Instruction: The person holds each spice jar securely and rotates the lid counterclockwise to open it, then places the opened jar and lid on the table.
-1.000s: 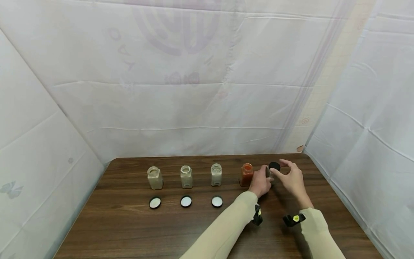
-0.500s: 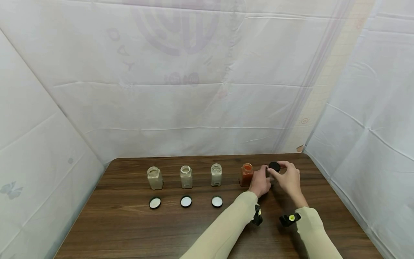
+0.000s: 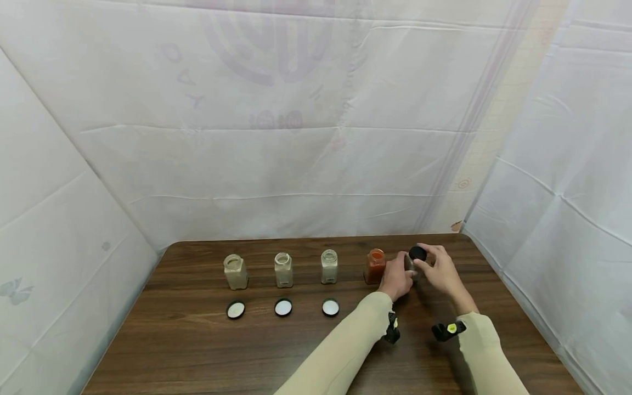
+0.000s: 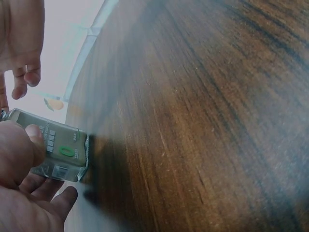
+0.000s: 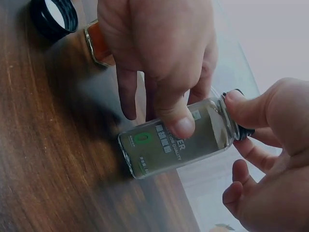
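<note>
My left hand (image 3: 396,274) grips a clear glass spice jar (image 5: 203,137) with grey-brown powder and a printed label, at the right part of the table. The thumb lies across the label in the right wrist view. My right hand (image 3: 443,274) pinches the black lid (image 3: 417,253) on top of that jar between thumb and fingers; its other fingers are loosely bent. In the left wrist view the jar (image 4: 60,147) tilts past my thumb, its base close to the wood. An uncapped jar of red-orange powder (image 3: 375,267) stands just left of my left hand.
Three uncapped jars of pale powder (image 3: 235,272) stand in a row to the left, each with an upturned black lid (image 3: 235,310) in front. Another upturned lid (image 5: 54,18) lies near the red jar. White sheeting (image 3: 276,181) surrounds the brown wooden table (image 3: 197,351).
My right hand's fingers have shifted around the lid, turning inward and then back out to the right. My left hand keeps its hold on the jar; the other jars and lids stay put.
</note>
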A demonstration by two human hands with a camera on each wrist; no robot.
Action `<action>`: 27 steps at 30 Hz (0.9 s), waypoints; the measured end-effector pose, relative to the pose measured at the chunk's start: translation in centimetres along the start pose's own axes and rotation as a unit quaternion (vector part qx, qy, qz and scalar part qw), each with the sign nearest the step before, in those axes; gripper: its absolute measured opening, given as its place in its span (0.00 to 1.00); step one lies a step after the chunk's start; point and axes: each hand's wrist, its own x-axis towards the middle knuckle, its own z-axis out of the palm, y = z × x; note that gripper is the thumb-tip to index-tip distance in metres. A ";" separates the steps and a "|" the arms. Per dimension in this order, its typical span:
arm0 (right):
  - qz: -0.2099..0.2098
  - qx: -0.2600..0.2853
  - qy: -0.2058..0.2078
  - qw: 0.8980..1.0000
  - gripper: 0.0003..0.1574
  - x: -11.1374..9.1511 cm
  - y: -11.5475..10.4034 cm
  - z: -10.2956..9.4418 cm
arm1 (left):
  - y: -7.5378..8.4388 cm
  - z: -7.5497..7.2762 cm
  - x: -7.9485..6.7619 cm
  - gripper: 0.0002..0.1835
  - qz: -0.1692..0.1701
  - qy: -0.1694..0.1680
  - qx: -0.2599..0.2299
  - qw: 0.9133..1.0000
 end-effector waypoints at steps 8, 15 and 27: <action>-0.004 -0.015 0.022 1.000 0.40 0.0 0.2 0.2 | 0.0 0.0 -0.1 0.24 0.006 0.004 -0.002 1.000; 0.000 -0.024 0.095 0.995 0.36 0.2 -0.2 1.1 | -0.1 0.0 0.0 0.27 0.004 0.000 -0.001 1.000; 0.020 -0.020 0.109 0.994 0.29 0.0 -1.0 1.3 | -0.1 0.2 0.0 0.25 -0.001 -0.004 -0.004 1.000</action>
